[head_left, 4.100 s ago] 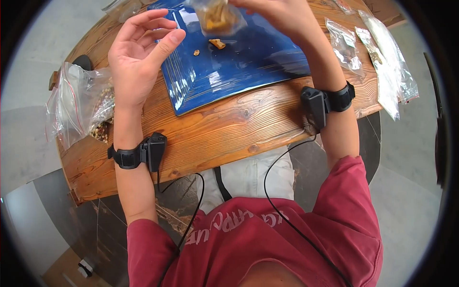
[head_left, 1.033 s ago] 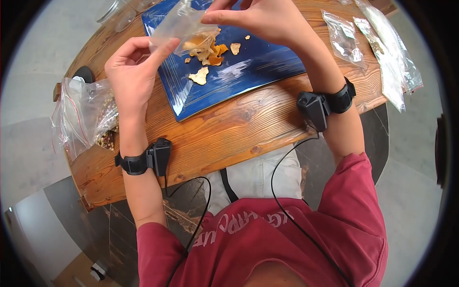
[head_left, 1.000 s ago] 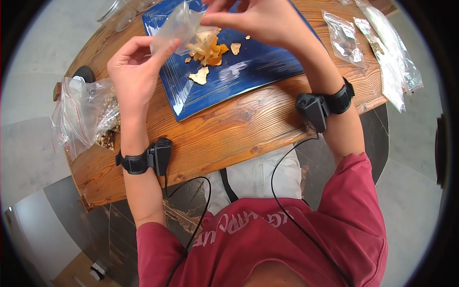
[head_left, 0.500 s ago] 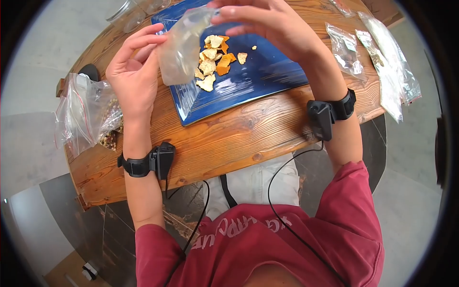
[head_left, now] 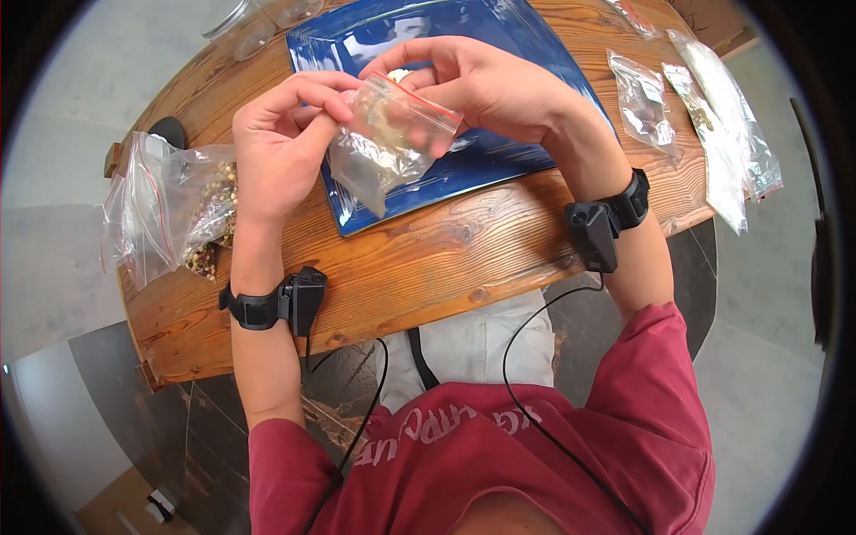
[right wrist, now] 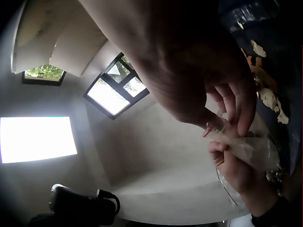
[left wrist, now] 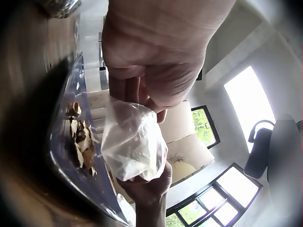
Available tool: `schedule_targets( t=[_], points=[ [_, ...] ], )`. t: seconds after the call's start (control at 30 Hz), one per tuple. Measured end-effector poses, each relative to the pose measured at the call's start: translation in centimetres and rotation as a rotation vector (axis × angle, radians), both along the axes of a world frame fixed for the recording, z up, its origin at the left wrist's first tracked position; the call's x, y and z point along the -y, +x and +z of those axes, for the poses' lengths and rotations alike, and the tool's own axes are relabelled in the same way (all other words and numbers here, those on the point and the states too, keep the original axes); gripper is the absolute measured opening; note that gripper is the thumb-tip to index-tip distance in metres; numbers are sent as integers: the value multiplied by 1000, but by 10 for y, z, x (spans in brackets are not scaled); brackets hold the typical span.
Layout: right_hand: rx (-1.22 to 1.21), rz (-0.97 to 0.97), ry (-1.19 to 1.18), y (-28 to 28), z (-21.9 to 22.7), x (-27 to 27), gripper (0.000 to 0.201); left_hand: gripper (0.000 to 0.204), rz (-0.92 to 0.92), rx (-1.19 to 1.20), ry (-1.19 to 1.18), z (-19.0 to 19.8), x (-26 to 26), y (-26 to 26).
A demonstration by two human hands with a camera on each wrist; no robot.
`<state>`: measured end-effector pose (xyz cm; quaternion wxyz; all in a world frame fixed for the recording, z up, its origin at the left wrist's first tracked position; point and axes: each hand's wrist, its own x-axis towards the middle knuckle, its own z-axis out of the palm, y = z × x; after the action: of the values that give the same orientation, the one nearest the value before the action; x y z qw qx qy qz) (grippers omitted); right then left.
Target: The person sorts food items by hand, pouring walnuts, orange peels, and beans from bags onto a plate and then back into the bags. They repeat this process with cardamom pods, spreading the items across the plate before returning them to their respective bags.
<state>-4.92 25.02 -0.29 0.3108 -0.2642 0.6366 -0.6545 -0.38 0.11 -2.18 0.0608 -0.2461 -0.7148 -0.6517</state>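
Observation:
A small clear zip bag [head_left: 373,169] with a red strip along its mouth hangs between both hands over the blue square plate [head_left: 526,147]. My left hand [head_left: 283,143] pinches one side of the bag near its mouth. At the other end of the red strip, my right hand [head_left: 504,94] grips the bag, some fingers showing through the plastic. Dried orange-and-cream peel pieces [left wrist: 83,142] lie heaped on the plate in the left wrist view. In the head view the hands and bag hide most of that peel. No peel shows inside the bag.
Left of the plate, large zip bags [head_left: 147,205] with multicoloured beans or grains lie on the wooden table [head_left: 428,254]. Several flat clear packets [head_left: 642,107] lie along the right side, with white ones [head_left: 722,125] at the edge. A glass jar [head_left: 254,36] lies at the back left.
The peel has come out of the bag onto the plate. The bag has since been turned, its red-striped mouth now upward, and both hands have come together on it nearer the body.

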Motion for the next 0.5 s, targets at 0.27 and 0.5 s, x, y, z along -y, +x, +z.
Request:
schedule_targets(
  t=[0.27, 0.5],
  points=[
    [-16, -262, -88, -10, 0, 1, 46, 38, 126, 392, 65, 31, -3, 9],
    [-109, -286, -16, -9, -9, 2, 42, 51, 422, 118, -49, 21, 2, -1]
  ],
)
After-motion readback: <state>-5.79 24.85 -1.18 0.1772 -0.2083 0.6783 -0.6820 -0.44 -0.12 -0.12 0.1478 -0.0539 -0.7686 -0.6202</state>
